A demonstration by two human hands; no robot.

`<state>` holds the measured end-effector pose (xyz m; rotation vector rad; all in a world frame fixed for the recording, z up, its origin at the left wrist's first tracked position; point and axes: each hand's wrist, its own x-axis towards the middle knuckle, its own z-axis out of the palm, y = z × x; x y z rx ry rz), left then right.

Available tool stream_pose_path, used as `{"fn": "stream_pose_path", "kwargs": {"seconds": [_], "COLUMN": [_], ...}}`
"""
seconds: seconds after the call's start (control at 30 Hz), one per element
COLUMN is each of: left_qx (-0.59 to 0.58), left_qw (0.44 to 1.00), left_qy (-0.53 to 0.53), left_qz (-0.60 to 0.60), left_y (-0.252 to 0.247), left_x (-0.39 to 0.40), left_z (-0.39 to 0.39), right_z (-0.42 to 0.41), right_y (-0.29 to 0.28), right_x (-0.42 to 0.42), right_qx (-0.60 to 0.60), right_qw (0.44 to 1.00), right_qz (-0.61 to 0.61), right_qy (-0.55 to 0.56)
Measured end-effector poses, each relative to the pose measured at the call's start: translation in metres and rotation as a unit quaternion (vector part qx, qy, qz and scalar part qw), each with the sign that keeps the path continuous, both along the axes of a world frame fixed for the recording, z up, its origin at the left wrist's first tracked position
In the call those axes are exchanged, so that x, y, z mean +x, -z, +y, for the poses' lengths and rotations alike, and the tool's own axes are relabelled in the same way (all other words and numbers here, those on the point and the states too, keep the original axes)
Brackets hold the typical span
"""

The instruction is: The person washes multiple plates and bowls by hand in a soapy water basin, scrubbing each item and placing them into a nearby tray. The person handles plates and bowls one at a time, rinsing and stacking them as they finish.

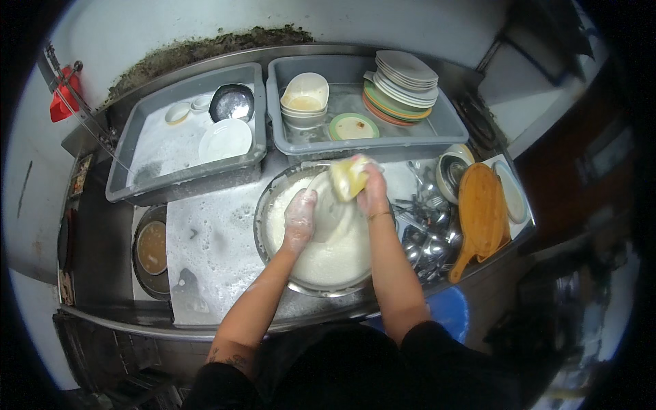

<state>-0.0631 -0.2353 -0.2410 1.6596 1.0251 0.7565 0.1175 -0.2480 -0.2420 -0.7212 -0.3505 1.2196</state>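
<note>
A round metal basin (pixel 335 293) full of white suds stands on the counter in front of me. My left hand (pixel 300 218), wet with foam, grips the left edge of a pale dish (pixel 330 218) tilted over the suds. Foam and blur hide the dish's exact shape. In my right hand (pixel 374 188) is a yellow sponge (pixel 344 179) with lather on it, held at the dish's upper right edge.
Behind the basin stand two grey plastic tubs, one (pixel 184 182) with dishes in suds, the other (pixel 369 145) with bowls and stacked plates (pixel 407 72). To the right lie a heap of cutlery (pixel 430 236) and a wooden paddle board (pixel 480 210). A pan (pixel 138 261) sits left.
</note>
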Motion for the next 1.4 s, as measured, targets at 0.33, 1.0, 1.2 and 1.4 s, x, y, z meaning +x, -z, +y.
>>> {"fn": "stream_pose_path", "kwargs": {"seconds": [0.33, 1.0, 1.2, 1.4], "left_qx": [-0.312, -0.436, -0.466, -0.395], "left_qw": [0.845, 0.766, 0.754, 0.801], "left_qy": [-0.051, 0.022, -0.070, -0.124], "left_qz": [-0.432, -0.471, -0.457, -0.432], "left_y": [-0.006, 0.049, 0.066, 0.063], "left_x": [0.004, -0.020, 0.005, -0.008], "left_z": [-0.020, 0.016, 0.010, 0.022], "right_z": [0.003, -0.050, 0.019, -0.039], "right_y": [0.014, 0.012, 0.102, 0.053], "right_x": [-0.070, -0.062, -0.083, -0.078], "right_qx": [-0.124, 0.045, -0.114, -0.076], "right_qw": [0.737, 0.608, 0.540, 0.560], "right_qz": [-0.655, -0.777, -0.834, -0.813], "right_qy": [0.109, -0.157, 0.012, -0.139]}}
